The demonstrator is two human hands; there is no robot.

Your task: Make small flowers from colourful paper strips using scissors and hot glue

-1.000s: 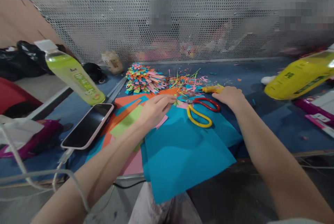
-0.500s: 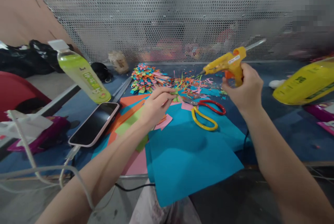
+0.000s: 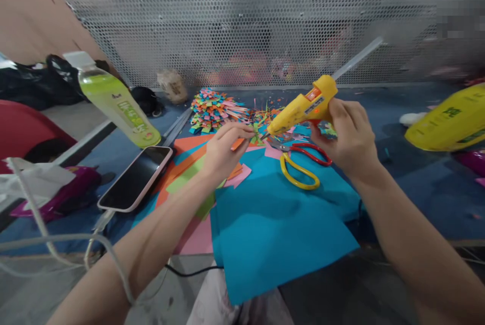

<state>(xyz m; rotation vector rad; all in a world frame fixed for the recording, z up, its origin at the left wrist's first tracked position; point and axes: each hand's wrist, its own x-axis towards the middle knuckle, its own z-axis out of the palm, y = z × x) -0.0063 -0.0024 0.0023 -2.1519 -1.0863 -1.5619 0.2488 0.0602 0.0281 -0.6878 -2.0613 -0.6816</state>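
Note:
My right hand is wrapped round the handle of a yellow glue gun, with a clear glue stick poking out of its back. The nozzle points down and left, close to a small piece of green paper. My left hand pinches that fringed green paper at its fingertips. Just right of it lie scissors with one red and one yellow handle, on blue paper sheets. Behind my left hand stands a cone of many-coloured paper strips.
Paper scraps lie beside the cone. On the left are a tilted bottle of green drink, a phone on a white cable and a purple tissue pack. A yellow bottle lies right. A perforated metal panel closes the back.
My right hand has brought the glue gun left and down, so its nozzle is now near the green paper. My left hand has stayed almost in place.

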